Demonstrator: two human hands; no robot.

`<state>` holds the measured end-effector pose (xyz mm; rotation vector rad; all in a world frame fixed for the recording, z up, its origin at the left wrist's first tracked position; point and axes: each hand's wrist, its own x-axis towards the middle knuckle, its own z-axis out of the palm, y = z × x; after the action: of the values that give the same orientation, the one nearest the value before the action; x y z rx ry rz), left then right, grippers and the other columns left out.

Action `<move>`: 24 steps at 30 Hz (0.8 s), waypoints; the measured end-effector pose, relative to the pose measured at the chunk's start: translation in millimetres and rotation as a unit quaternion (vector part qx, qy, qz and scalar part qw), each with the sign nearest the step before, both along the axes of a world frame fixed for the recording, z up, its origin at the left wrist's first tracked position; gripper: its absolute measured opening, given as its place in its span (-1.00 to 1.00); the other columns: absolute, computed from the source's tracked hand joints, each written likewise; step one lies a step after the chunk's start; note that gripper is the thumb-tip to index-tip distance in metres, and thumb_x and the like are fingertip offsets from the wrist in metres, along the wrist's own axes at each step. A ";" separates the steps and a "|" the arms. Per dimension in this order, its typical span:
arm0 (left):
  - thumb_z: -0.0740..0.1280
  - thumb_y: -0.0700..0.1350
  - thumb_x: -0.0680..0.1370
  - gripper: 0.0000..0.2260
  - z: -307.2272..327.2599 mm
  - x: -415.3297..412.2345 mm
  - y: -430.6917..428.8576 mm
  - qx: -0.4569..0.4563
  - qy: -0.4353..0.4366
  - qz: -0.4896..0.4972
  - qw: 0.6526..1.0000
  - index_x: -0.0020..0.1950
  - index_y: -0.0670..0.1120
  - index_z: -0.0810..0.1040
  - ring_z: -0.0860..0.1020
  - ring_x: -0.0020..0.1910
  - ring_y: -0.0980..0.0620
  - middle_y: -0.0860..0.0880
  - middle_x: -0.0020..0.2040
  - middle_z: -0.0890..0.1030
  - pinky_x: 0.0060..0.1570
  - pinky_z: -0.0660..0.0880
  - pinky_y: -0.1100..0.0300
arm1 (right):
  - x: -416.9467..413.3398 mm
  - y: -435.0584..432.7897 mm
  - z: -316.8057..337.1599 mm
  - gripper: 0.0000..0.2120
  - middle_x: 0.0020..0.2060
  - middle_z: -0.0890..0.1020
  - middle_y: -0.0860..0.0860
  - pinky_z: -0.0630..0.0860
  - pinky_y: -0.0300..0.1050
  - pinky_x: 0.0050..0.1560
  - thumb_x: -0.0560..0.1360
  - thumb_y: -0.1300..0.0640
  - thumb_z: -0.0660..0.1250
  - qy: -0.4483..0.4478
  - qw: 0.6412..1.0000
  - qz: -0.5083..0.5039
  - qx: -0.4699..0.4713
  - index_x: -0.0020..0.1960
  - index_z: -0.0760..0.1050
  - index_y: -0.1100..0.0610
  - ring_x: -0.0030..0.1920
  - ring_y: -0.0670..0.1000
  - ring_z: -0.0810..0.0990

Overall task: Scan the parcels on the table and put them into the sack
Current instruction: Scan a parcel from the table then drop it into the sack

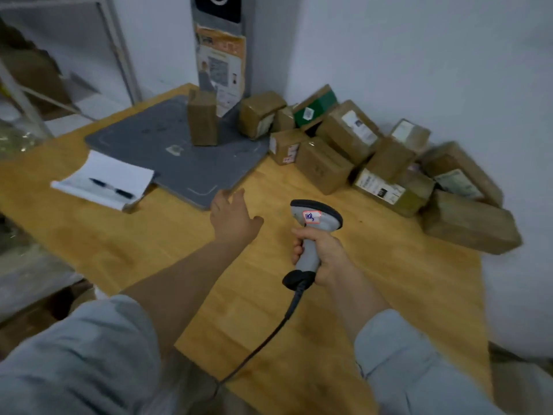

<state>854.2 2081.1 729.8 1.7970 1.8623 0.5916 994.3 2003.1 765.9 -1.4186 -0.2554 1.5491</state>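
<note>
Nearest: two grey sleeves (404, 369), cut off at bottom edge. Right hand (321, 256): curled round handle of corded scanner (314, 223); red-bordered sticker on its head, blue handwriting, perhaps "110", unsure. Left hand (232, 217): fingers spread, holding nothing, above wooden table (389, 280) beside grey mat (143, 139). Parcels (374, 157): brown boxes heaped at far-right wall; upright parcel (203, 121) on mat. Labels too blurred to read.

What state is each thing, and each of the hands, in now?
Scanner, upright, cable attached.
Right hand, gripping the scanner.
Left hand, open, over the table.
Single parcel, standing on the grey mat.
Other parcels, heaped by the wall.
Pen, lying on the notepad.
</note>
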 end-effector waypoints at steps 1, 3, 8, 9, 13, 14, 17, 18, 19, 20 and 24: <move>0.37 -0.02 0.51 -0.36 2.0 21.8 5.7 0.001 -0.002 -0.033 0.999 0.52 -0.10 0.18 0.11 0.46 -0.19 -0.21 0.48 0.12 0.40 0.14 0.01 | 19.4 -0.5 2.1 -0.76 -0.55 0.44 0.04 0.38 -0.25 -0.53 0.48 0.34 0.33 0.003 1.000 -0.020 0.004 -0.34 0.42 0.22 -0.59 -0.05 0.38; 0.36 -0.02 0.51 -0.36 4.8 64.1 15.6 -0.004 -0.008 -0.085 0.996 0.52 -0.10 0.18 0.15 0.43 -0.20 -0.21 0.46 0.17 0.38 0.15 0.04 | 57.7 -2.0 6.1 -0.76 -0.55 0.44 0.03 0.38 -0.25 -0.53 0.49 0.33 0.32 0.010 0.998 -0.054 0.008 -0.34 0.41 0.20 -0.59 -0.06 0.38; 0.38 0.06 0.50 -0.31 15.7 173.9 47.1 -0.014 -0.023 -0.175 0.984 0.51 -0.15 0.18 0.21 0.42 -0.18 -0.21 0.43 0.27 0.36 0.16 0.07 | 147.6 5.7 14.1 -0.79 -0.54 0.45 0.03 0.38 -0.25 -0.54 0.50 0.33 0.29 0.035 0.990 -0.133 0.039 -0.29 0.40 0.19 -0.59 -0.07 0.39; 0.39 0.08 0.49 -0.30 20.2 197.0 54.7 -0.012 -0.029 -0.182 0.983 0.50 -0.17 0.19 0.23 0.41 -0.18 -0.21 0.43 0.28 0.35 0.20 0.06 | 165.0 11.0 16.3 -0.79 -0.54 0.45 0.03 0.38 -0.26 -0.54 0.50 0.33 0.28 0.040 0.987 -0.150 0.048 -0.29 0.40 0.19 -0.59 -0.08 0.39; 0.44 0.17 0.43 -0.12 37.4 285.9 87.1 0.004 -0.045 -0.186 0.981 0.53 -0.22 0.08 0.22 0.44 -0.16 -0.22 0.45 0.26 0.37 0.23 0.02 | 229.8 31.2 19.4 -0.76 -0.55 0.45 0.01 0.39 -0.28 -0.56 0.52 0.30 0.27 0.073 0.976 -0.191 0.076 -0.32 0.39 0.18 -0.60 -0.09 0.39; 0.46 0.19 0.40 -0.05 41.0 305.8 95.7 0.008 -0.054 -0.180 0.982 0.55 -0.21 0.02 0.19 0.46 -0.17 -0.23 0.47 0.22 0.40 0.21 -0.01 | 242.5 34.4 17.3 -0.74 -0.56 0.45 0.01 0.38 -0.29 -0.56 0.52 0.30 0.27 0.078 0.974 -0.195 0.078 -0.34 0.39 0.18 -0.60 -0.09 0.39; 0.48 0.23 0.35 0.12 50.7 357.2 121.0 0.014 -0.050 -0.152 0.987 0.55 -0.21 -0.20 -0.01 0.53 -0.21 -0.24 0.55 0.00 0.48 0.07 -0.10 | 268.4 37.3 4.2 -0.74 -0.55 0.45 0.01 0.37 -0.29 -0.57 0.52 0.31 0.27 0.091 0.973 -0.198 0.080 -0.34 0.40 0.19 -0.60 -0.09 0.39; 0.48 0.25 0.34 0.16 53.6 370.6 128.4 0.014 -0.035 -0.140 0.989 0.54 -0.22 -0.26 -0.07 0.54 -0.21 -0.25 0.56 -0.06 0.50 0.01 -0.10 | 273.6 36.4 -1.0 -0.77 -0.53 0.46 0.02 0.38 -0.28 -0.57 0.51 0.31 0.27 0.092 0.973 -0.195 0.083 -0.31 0.41 0.20 -0.59 -0.08 0.39; 0.48 0.28 0.32 0.20 55.2 382.3 136.2 0.012 -0.018 -0.128 0.991 0.53 -0.23 -0.29 -0.10 0.54 -0.21 -0.25 0.56 -0.11 0.50 -0.02 -0.09 | 278.0 35.5 -6.9 -0.80 -0.52 0.46 0.03 0.39 -0.26 -0.56 0.51 0.32 0.28 0.096 0.973 -0.192 0.083 -0.29 0.42 0.21 -0.59 -0.07 0.40; 0.48 0.30 0.30 0.22 54.9 391.9 144.4 0.007 -0.003 -0.117 0.993 0.53 -0.23 -0.30 -0.11 0.54 -0.20 -0.26 0.56 -0.12 0.50 -0.02 -0.09 | 281.8 34.0 -12.7 -0.83 -0.50 0.47 0.04 0.39 -0.25 -0.56 0.49 0.33 0.30 0.102 0.973 -0.191 0.081 -0.27 0.43 0.22 -0.58 -0.06 0.40; 0.51 0.18 0.33 0.16 49.7 407.8 162.2 -0.002 -0.001 -0.122 0.992 0.55 -0.19 -0.26 0.07 0.52 -0.20 -0.23 0.55 0.03 0.44 0.13 -0.07 | 292.6 30.3 -27.8 -0.85 -0.48 0.47 0.08 0.40 -0.23 -0.56 0.47 0.35 0.32 0.119 0.972 -0.188 0.075 -0.26 0.44 0.24 -0.59 -0.04 0.40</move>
<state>1262.0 2243.3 779.5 1.9826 1.6074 0.4969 1286.9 2033.4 738.1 -1.0779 0.0414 1.3376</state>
